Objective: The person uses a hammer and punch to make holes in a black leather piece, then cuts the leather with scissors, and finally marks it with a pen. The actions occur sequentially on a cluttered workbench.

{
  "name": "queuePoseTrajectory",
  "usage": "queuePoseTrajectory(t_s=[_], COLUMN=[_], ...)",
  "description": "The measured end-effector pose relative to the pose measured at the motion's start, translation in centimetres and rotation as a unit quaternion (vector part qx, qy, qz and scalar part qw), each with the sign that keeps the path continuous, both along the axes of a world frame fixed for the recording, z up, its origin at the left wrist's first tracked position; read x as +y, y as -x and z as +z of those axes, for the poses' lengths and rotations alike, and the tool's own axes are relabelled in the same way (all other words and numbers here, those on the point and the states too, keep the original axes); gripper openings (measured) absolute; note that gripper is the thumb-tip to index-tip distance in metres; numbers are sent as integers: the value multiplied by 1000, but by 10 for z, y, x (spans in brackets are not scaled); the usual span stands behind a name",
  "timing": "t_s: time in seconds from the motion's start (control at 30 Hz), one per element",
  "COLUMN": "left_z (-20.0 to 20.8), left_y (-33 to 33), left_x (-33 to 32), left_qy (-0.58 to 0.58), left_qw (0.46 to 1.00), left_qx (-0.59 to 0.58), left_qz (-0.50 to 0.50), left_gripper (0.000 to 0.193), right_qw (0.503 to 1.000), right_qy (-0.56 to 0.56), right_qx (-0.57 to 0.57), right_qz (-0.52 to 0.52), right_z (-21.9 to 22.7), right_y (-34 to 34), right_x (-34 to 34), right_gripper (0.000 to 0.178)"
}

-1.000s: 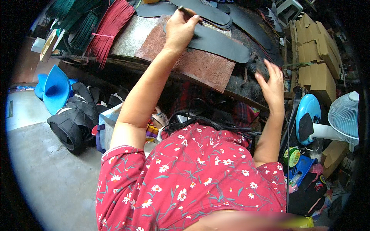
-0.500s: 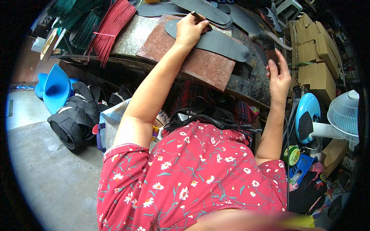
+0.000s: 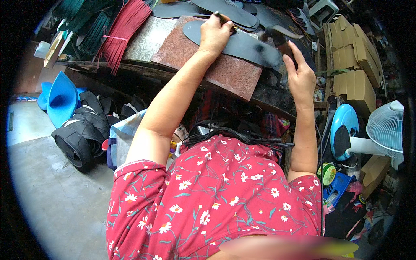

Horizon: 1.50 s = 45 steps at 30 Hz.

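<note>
Compared with half a second ago, the right hand has come inward from the bench's right side, carrying a dark hammer-like tool leftward; that tool's head is smeared by motion, so its exact outline cannot be told; the left hand has barely shifted since then, though a second ago it stood farther left along the dark grey sole; this suggests that the work is at a moment when one hand steadies while the other swings, both attending to the same piece. The sole lies flat across a reddish-brown slab on the bench, its right end reaching past the slab's edge; the left thumb and fingers are closed around a short dark rod, at the upper side of the sole, with the hand crossing over the sole's left half; whether the rod's lower tip touches the sole is hidden by the fingers; the right fingers and thumb appear closed about the tool's handle, just beyond the sole's right end and apart from it; other dark soles lie overlapped behind, and a bundle of red strips rests at the bench's left.
</note>
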<state>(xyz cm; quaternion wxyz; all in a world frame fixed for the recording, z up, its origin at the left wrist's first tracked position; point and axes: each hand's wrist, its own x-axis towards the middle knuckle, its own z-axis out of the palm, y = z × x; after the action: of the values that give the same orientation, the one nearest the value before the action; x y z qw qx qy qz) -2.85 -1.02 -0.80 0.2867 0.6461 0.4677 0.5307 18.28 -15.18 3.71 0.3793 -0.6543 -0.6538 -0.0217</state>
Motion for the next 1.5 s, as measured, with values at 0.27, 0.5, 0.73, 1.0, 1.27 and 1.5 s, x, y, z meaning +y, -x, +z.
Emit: queuePoseTrajectory(t_s=[0.27,0.5,0.73,1.0,1.27,1.5], left_z=[-11,-5,9,-2,3,1], left_y=[0,6,-11,-9,-11,-21], left_x=[9,5,-11,-2,-10,-15], left_qy=[80,4,-216,89,-126,-146], left_qw=[972,996,942,976,980,979], left_qx=[-196,15,252,-177,130,140], left_qz=[-100,-87,-43,-92,-79,7], left_gripper=[13,17,16,14,16,12], right_qw=[997,999,973,996,964,999], right_qy=[69,2,-173,81,-194,-3], right_qx=[-29,33,113,22,147,-42], right_qz=[-2,33,105,-23,104,16], right_z=[-15,16,47,0,34,0], right_y=[-7,0,8,-10,-5,-7], right_x=[-2,-7,-16,-15,-29,-17], right_gripper=[38,37,38,38,36,33])
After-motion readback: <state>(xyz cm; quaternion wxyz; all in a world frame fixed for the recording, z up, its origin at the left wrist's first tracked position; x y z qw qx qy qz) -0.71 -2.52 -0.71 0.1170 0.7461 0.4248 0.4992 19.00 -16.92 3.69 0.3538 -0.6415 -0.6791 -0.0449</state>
